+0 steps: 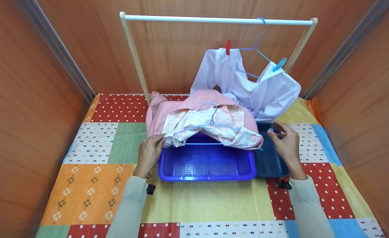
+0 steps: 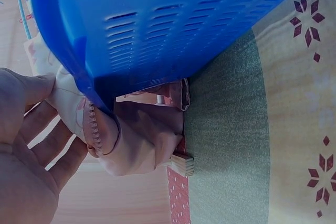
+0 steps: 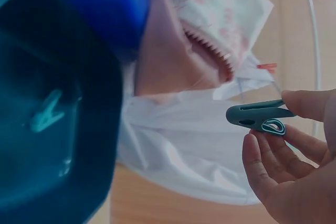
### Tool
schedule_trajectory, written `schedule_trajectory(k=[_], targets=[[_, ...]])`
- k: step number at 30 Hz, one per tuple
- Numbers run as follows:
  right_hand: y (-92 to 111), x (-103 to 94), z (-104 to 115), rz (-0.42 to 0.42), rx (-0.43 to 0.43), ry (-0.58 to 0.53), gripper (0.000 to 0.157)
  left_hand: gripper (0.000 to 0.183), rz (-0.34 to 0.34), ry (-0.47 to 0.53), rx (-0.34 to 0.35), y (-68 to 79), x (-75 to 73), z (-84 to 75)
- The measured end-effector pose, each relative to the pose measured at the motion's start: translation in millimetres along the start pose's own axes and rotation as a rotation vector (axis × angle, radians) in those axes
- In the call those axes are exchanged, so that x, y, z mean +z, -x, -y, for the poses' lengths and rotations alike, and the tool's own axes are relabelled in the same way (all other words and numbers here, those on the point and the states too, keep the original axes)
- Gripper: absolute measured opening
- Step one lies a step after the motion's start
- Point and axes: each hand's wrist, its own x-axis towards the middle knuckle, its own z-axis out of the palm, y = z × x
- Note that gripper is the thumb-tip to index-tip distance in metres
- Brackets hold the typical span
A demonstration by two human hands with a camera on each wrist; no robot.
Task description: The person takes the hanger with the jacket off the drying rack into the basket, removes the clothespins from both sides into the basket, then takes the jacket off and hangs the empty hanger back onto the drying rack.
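Note:
A pink garment with a printed white lining lies across the back of a blue-purple basket. Inside its opening is a blue hanger, its hook unattached to the rail. My left hand pinches the garment's left edge beside the basket; the left wrist view shows the printed cloth between thumb and fingers. At the garment's right, my right hand holds a teal clothespin between thumb and fingers, apart from the cloth. Another clothespin lies in the dark tub.
Behind stands a rack with a white rail. From it hangs a white garment on a blue hanger, with a red clothespin and a light-blue clothespin. Wooden panels enclose the patchwork cloth at the back and sides.

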Motion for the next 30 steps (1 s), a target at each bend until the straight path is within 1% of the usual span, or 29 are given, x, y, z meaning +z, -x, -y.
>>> schedule_trajectory(k=[8,13,18,23,27,30], targets=[[-1.7,2.6,-17.6,0.024,0.045,0.032,0.041,0.018,0.011,0.001,-0.011,-0.3,0.4,0.4],[-1.8,4.0,-26.0,0.057,0.056,0.085,0.040,0.018,0.008,0.000,-0.007,0.3,0.7,0.6],[-2.2,6.2,-36.0,0.088,0.084,0.135,0.042,0.018,-0.001,-0.003,-0.005,-0.1,0.8,1.4],[-2.5,8.9,-47.9,0.100,0.106,0.185,0.042,0.018,-0.002,-0.001,0.006,-0.1,1.3,2.5],[-2.5,11.1,-57.8,0.116,0.141,0.211,0.042,0.018,-0.003,-0.003,0.005,0.7,1.2,1.7],[-3.0,12.3,-62.9,0.134,0.171,0.211,0.042,0.017,-0.014,-0.002,0.009,0.6,0.7,0.6]])
